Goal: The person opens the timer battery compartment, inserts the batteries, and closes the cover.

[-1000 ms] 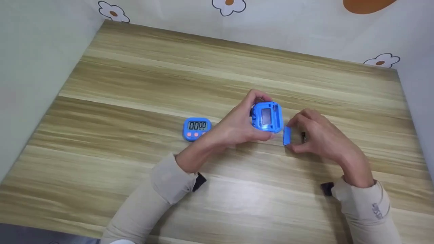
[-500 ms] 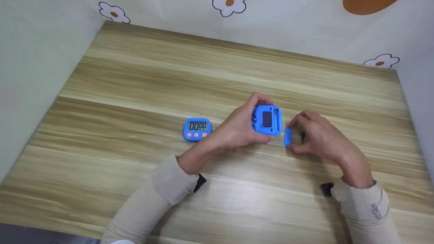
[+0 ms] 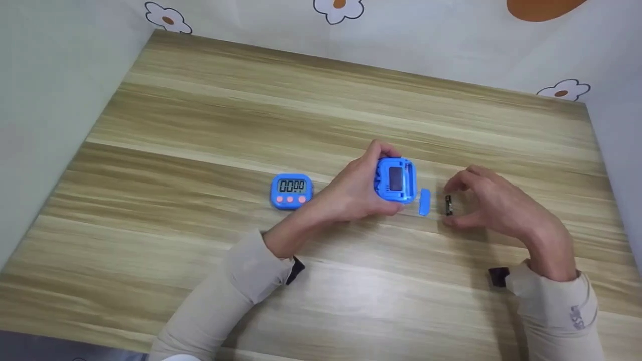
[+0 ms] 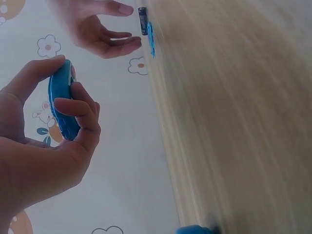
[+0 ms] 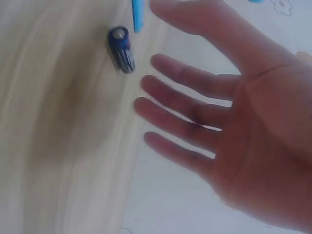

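Note:
My left hand (image 3: pixel 353 193) grips a blue digital timer (image 3: pixel 396 179) by its edges, its back turned up with the battery slot uncovered. In the left wrist view the timer (image 4: pixel 62 100) shows edge-on between thumb and fingers. The blue battery cover (image 3: pixel 425 202) lies on the table just right of the timer. Beside it lies a small dark battery (image 3: pixel 448 205). My right hand (image 3: pixel 494 203) hovers around the battery, thumb and fingers spread on either side. In the right wrist view its fingers are apart and the battery (image 5: pixel 122 49) lies off the fingertips.
A second blue timer (image 3: pixel 292 191) with pink buttons, reading 00:00, lies face up left of my left forearm. The wood-grain table (image 3: pixel 225 125) runs back to a wall (image 3: pixel 426 40) with flower prints. Dark wrist straps show at both cuffs.
My right hand has let go of the battery cover, which stays on the table, and has moved right to the battery. The left hand with its timer has lowered slightly toward me.

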Tool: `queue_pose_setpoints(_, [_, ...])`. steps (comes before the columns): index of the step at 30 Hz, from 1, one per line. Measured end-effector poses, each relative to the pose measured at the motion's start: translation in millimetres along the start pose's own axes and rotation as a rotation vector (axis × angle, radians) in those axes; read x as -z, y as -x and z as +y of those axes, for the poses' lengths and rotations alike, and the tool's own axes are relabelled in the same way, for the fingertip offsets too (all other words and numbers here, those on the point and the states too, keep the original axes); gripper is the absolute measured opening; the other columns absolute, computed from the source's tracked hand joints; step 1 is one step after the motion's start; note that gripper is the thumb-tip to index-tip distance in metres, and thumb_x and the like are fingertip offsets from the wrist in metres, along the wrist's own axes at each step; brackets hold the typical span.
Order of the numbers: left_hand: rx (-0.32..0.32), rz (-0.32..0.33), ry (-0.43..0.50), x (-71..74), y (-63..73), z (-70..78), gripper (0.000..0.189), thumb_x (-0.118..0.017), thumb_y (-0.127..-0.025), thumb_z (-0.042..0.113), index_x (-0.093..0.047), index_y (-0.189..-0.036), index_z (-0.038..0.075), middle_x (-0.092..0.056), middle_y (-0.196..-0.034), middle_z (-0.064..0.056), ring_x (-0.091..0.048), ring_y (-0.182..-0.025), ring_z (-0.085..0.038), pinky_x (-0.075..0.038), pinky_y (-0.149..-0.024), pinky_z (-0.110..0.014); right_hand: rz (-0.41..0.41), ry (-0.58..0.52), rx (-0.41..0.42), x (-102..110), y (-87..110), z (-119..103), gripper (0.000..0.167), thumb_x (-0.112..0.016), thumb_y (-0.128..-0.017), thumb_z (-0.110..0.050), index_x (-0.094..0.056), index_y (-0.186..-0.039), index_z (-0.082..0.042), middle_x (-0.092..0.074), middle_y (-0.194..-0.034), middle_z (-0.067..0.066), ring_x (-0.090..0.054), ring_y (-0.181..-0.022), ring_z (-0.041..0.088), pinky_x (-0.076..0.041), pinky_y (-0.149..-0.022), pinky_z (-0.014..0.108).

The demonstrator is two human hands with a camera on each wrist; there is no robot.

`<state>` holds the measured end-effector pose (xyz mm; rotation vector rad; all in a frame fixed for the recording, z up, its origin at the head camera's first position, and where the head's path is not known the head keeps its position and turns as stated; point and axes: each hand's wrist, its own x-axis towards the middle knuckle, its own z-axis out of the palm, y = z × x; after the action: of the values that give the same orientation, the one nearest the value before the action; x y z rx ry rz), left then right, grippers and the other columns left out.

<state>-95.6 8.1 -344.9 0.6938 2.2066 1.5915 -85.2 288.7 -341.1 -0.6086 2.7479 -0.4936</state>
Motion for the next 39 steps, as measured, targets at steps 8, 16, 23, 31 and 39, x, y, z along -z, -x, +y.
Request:
queue_pose_setpoints(8, [0.015, -0.018, 0.012, -0.4, -0.1, -0.9, 0.077, -0.086, -0.073, 0.010, -0.036, -0.131, 0.013, -0.050, -0.126, -0.006, -0.052, -0.112, -0.015, -0.045, -0.092, -0.025, -0.065, 0.039, -0.064, 0.1, 0.5, 0.6, 0.055, -0.088, -0.072, -0.022, -0.062, -0.116, -0.002, -0.060, -0.108, 0.010, -0.056, -0.100, 0.027, -0.046, -0.089, 0.049])
queue_pose_setpoints(16, [0.027, -0.025, 0.000, -1.5, -0.3, -0.3, 0.076, -0.087, -0.073, 0.011, -0.036, -0.131, 0.013, -0.050, -0.127, -0.007, -0.052, -0.112, -0.015, -0.045, -0.092, -0.024, -0.062, 0.036, -0.086, 0.4, -2.4, -0.1, 0.049, -0.085, -0.075, -0.020, -0.063, -0.115, -0.002, -0.063, -0.107, 0.009, -0.058, -0.100, 0.027, -0.046, -0.089, 0.050])
queue_pose_setpoints(23, [0.011, -0.023, -0.029, -3.1, -0.1, -1.5, 0.076, -0.087, -0.073, 0.012, -0.037, -0.131, 0.012, -0.050, -0.127, -0.005, -0.052, -0.112, -0.015, -0.044, -0.093, -0.024, 0.106, -0.101, 0.010, 6.7, 1.9, -19.6, 0.045, -0.084, -0.078, -0.027, -0.062, -0.115, -0.012, -0.064, -0.110, -0.001, -0.058, -0.103, 0.020, -0.046, -0.088, 0.043])
queue_pose_setpoints(31, [0.005, -0.051, -0.029, -5.2, 0.4, -3.0, 0.077, -0.087, -0.074, 0.013, -0.036, -0.132, 0.012, -0.050, -0.128, -0.007, -0.053, -0.113, -0.016, -0.046, -0.092, -0.024, 0.278, -0.229, 0.308, 9.3, 0.6, -46.4, 0.046, -0.084, -0.076, -0.015, -0.064, -0.116, -0.018, -0.064, -0.112, -0.013, -0.059, -0.103, 0.009, -0.047, -0.083, 0.023])
queue_pose_setpoints(39, [0.018, -0.045, -0.018, -5.7, -0.2, -1.2, 0.077, -0.087, -0.073, 0.013, -0.037, -0.132, 0.012, -0.050, -0.129, -0.007, -0.053, -0.114, -0.015, -0.046, -0.092, -0.023, 0.293, -0.273, 0.360, 10.8, 1.6, -66.4, 0.043, -0.084, -0.075, -0.003, -0.069, -0.115, -0.011, -0.066, -0.109, -0.001, -0.059, -0.101, 0.009, -0.047, -0.081, 0.020])
